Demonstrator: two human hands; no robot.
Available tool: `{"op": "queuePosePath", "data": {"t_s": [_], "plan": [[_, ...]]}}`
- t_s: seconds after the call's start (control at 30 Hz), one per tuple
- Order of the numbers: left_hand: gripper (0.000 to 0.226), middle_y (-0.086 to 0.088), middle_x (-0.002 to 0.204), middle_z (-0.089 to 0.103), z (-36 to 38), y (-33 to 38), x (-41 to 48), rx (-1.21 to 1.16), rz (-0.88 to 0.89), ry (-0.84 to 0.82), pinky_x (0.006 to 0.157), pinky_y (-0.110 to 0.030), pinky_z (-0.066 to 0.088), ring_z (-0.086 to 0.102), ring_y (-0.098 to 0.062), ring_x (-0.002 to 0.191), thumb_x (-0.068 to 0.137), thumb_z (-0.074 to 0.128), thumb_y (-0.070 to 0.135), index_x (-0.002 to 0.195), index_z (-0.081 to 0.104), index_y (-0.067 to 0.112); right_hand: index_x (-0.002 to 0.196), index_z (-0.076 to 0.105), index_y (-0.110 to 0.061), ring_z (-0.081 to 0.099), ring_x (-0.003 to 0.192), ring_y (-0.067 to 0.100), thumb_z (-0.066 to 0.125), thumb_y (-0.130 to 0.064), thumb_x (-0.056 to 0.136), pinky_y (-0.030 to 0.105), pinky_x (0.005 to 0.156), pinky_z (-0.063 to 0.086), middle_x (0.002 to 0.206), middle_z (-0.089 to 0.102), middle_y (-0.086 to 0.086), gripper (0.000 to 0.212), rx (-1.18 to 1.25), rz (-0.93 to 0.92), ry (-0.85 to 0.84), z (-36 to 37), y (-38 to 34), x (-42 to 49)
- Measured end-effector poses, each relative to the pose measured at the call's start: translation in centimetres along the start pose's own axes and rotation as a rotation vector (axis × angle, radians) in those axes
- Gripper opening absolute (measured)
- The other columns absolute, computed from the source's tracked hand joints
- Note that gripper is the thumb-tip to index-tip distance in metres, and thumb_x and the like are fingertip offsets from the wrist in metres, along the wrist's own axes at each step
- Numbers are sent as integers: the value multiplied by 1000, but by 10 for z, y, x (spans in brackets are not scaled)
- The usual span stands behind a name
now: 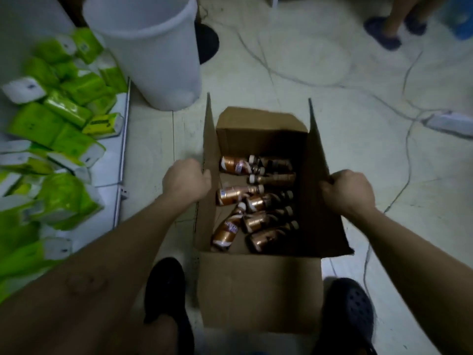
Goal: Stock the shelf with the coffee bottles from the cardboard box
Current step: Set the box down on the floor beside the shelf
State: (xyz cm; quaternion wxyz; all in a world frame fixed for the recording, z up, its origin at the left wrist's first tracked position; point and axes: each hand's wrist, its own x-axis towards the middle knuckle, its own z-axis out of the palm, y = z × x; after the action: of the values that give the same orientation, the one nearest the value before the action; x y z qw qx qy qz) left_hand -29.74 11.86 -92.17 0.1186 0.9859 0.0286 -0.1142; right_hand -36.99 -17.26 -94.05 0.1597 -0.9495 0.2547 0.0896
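An open cardboard box (258, 285) stands on the floor between my feet. Several brown coffee bottles (236, 165) with white caps lie on their sides inside it, loosely scattered. My left hand (185, 179) grips the upright left flap of the box. My right hand (345, 192) grips the upright right flap. The shelf (112, 165) is a low white board at the left, with a metal front edge.
Green and white tissue packs (51, 124) cover the low shelf. A tall white bin (151, 49) stands beyond it. Cables and a power strip (450, 123) lie on the floor at right. Another person's feet (386, 32) are at the top right.
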Motion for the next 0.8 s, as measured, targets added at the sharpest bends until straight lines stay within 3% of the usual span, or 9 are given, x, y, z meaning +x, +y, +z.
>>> {"op": "queuePosePath", "data": {"t_s": [0.13, 0.3, 0.4, 0.53, 0.67, 0.8], "plan": [[30, -3, 64, 50, -3, -7, -55, 35, -39, -16, 49, -28, 33, 45, -16, 57, 93, 52, 33, 75, 60, 10, 71, 59, -9, 54, 63, 30, 54, -27, 88, 27, 57, 38, 61, 48, 6, 26, 7, 6, 27, -4, -6, -59], [34, -6, 73, 52, 0, -45, -118, 4, -89, -32, 58, -32, 37, 49, -19, 67, 97, 47, 35, 87, 62, 6, 83, 67, -6, 62, 72, 32, 55, -32, 90, 32, 61, 50, 81, 65, 13, 29, -16, -1, -73, -9, 5, -117], [32, -5, 74, 51, 0, -54, -125, -26, -44, -22, 60, -33, 37, 47, -19, 68, 97, 47, 34, 88, 62, 8, 86, 70, -5, 63, 72, 31, 54, -30, 92, 32, 62, 50, 80, 67, 13, 30, -3, -29, -77, -5, 10, -128], [29, -2, 66, 51, 0, -52, -108, -99, -96, 50, 52, -29, 35, 46, -14, 57, 97, 47, 33, 80, 59, 12, 84, 71, -7, 57, 62, 25, 57, -30, 90, 28, 55, 45, 70, 62, 8, 28, 59, -23, 29, -1, 5, -111], [35, -3, 63, 50, 10, -62, -92, -111, -136, 29, 47, -28, 31, 45, -13, 54, 96, 47, 36, 72, 56, 12, 88, 73, -5, 62, 68, 28, 57, -28, 92, 34, 62, 54, 77, 68, 13, 29, 81, -86, 37, 18, -3, -100], [41, -2, 60, 50, 15, -83, -61, -185, -173, 65, 49, -28, 30, 44, -14, 54, 96, 47, 41, 68, 56, 12, 87, 74, -5, 63, 69, 28, 59, -35, 93, 33, 63, 52, 78, 71, 13, 34, 165, -95, 97, 24, -6, -74]]}}
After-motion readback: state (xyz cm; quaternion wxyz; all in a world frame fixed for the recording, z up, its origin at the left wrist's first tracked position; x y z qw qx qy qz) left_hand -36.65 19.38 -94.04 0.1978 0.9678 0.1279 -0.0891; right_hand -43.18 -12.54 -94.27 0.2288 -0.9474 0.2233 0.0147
